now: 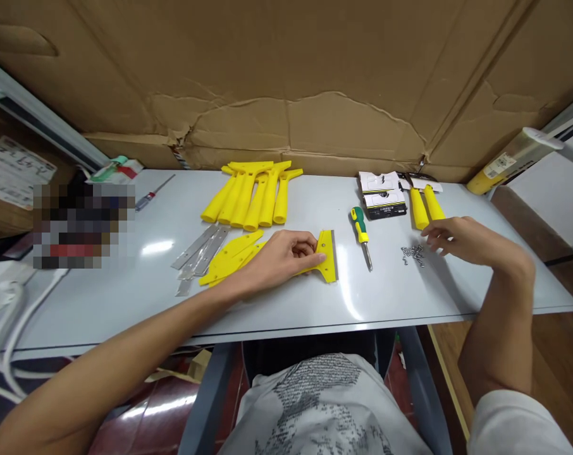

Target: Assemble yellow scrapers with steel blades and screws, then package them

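Note:
My left hand (289, 258) is closed around the yellow handle of a scraper (328, 258), whose metal blade edge points right. The scraper's head lies at or just above the table, and part of its handle is hidden by my fingers. Over the right side of the table hovers my right hand (462, 240), fingers apart and slightly curled, with nothing visible in them. Just left of its fingertips is a small pile of screws (413, 253). Between the two hands lies a green and yellow screwdriver (361, 235), its tip toward me.
Several yellow scraper handles (251, 196) lie at the back. Metal blades (202, 249) and flat yellow plates (234, 253) are left of my hand. Black-and-white packs (382, 196) and two yellow handles (418, 208) sit back right. Another screwdriver (154, 193) lies far left. Cardboard (286, 76) walls the back.

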A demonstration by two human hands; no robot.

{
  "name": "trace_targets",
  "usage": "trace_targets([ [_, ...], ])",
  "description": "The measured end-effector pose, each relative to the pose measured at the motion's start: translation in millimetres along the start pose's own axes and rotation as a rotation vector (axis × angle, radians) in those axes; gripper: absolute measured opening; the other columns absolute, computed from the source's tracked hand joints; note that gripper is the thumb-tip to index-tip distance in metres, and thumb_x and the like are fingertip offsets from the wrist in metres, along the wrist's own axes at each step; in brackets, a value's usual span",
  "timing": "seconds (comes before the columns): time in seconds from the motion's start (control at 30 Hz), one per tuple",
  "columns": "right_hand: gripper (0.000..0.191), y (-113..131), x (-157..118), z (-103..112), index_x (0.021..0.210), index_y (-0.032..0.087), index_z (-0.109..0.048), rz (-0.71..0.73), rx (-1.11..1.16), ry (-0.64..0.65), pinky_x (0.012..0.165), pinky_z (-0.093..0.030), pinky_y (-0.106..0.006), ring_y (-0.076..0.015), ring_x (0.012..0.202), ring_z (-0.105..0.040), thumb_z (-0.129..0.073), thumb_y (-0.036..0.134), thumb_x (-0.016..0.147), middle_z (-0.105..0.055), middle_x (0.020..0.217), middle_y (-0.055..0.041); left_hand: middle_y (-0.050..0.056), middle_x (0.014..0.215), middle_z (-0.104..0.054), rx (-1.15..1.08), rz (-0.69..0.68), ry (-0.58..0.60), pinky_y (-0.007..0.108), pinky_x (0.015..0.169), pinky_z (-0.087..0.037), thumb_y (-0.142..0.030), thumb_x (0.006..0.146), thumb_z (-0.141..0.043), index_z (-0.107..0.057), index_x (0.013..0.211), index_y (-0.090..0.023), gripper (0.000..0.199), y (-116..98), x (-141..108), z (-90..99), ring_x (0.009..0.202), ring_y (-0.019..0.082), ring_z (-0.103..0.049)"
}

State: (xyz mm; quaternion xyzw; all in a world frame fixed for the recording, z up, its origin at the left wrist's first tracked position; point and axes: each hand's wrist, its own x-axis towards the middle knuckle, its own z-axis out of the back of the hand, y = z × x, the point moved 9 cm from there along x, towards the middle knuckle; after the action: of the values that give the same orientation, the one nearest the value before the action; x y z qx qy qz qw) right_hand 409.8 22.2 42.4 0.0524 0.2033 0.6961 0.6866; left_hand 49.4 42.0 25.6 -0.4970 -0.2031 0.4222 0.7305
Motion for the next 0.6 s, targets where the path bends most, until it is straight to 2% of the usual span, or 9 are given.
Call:
trace_targets([
  [0.03,0.025,-1.9,-9.7,-3.1,0.112,0.022,-0.078,-0.023,0.071,-0.1,0.08,-0.061,-0.04,-0.0252,0.084,-0.078,-0.062,0.027,0.094,-0.083,0.101,-0.0074,0.004,0.082,-0.076,-0.006,-0.001,0.0,0.026,0.067,-0.049,-0.046,0.085,-0.079,-0.071,0.087,-0.017,0.03,-0.2,0.0,-0.1,0.074,0.015,-0.065],
  [0.1,0.032,-8.1,-35.2,-4.9,0.119,0.02,-0.076,-0.119,0.149,-0.417,0.086,-0.061,-0.044,-0.0264,0.085,-0.077,-0.055,0.037,0.101,-0.082,0.107,-0.0107,0.004,0.082,-0.076,-0.017,-0.007,0.009,0.026,0.068,-0.049,-0.047,0.085,-0.079,-0.071,0.087,-0.018,0.03,-1.2,-0.4,-1.4,0.074,0.015,-0.065],
  [0.2,0.045,6.1,-55.3,-30.3,0.13,0.017,-0.074,-0.117,0.035,-0.562,0.093,-0.058,-0.05,-0.0312,0.092,-0.074,-0.051,0.046,0.104,-0.075,0.118,-0.0173,0.004,0.081,-0.075,-0.019,-0.014,0.023,0.027,0.068,-0.049,-0.049,0.086,-0.077,-0.071,0.086,-0.018,0.032,-3.4,-1.5,-4.0,0.072,0.015,-0.065],
  [0.27,0.048,15.7,-55.2,-40.1,0.128,0.014,-0.074,-0.129,-0.065,-0.585,0.094,-0.055,-0.051,-0.0349,0.099,-0.071,-0.044,0.045,0.107,-0.071,0.116,-0.0206,0.003,0.08,-0.075,-0.021,-0.018,0.023,0.027,0.067,-0.049,-0.05,0.086,-0.078,-0.071,0.086,-0.018,0.033,-4.8,-2.2,-4.7,0.072,0.015,-0.064],
  [0.37,0.043,25.1,-44.0,-41.9,0.113,0.013,-0.075,-0.146,-0.119,-0.556,0.092,-0.053,-0.05,-0.0372,0.101,-0.069,-0.041,0.04,0.108,-0.069,0.106,-0.0218,0.003,0.079,-0.075,-0.019,-0.014,0.018,0.026,0.067,-0.048,-0.049,0.084,-0.08,-0.071,0.086,-0.018,0.032,-5.5,-2.7,-4.6,0.071,0.015,-0.064],
  [0.6,0.03,52.3,-27.1,-39.1,0.092,0.016,-0.07,-0.062,-0.079,-0.487,0.082,-0.048,-0.044,-0.0313,0.084,-0.065,-0.043,0.026,0.102,-0.069,0.091,-0.017,0.003,0.081,-0.075,-0.002,-0.019,0.023,0.026,0.069,-0.047,-0.047,0.085,-0.08,-0.071,0.087,-0.017,0.031,-7.2,-4.3,-4.6,0.074,0.015,-0.064],
])
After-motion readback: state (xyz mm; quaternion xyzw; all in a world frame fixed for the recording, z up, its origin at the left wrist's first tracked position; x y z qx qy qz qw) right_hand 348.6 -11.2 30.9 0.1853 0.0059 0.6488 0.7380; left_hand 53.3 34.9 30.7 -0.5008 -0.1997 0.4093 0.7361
